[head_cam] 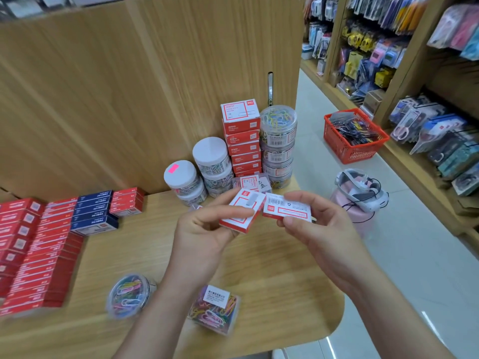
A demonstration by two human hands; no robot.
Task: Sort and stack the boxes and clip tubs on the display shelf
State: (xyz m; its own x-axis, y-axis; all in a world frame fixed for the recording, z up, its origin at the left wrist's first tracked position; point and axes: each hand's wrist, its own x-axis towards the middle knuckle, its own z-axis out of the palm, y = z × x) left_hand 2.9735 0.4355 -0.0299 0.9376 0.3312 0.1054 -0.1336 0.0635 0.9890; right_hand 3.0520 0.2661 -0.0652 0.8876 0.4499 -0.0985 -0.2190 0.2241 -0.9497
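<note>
My left hand (204, 229) grips a small red-and-white box (243, 211) above the wooden shelf (280, 281). My right hand (311, 224) pinches a second red-and-white box (287, 209), barcode side up, right beside the first. Behind them rises a stack of red boxes (242, 141) with a column of clear clip tubs (278, 146) to its right. White-lidded tubs (211, 161) stand left of that stack, and a clear flat case (252, 182) lies in front of it. A round tub of coloured clips (129, 294) and a square tub of clips (216, 309) lie near the front edge.
Rows of red boxes (33, 255) and blue boxes (94, 213) fill the shelf's left side. On the floor to the right sit a red basket (355, 136) and a pink stool with a headset (360, 195). Hanging goods racks (414, 99) line the far right.
</note>
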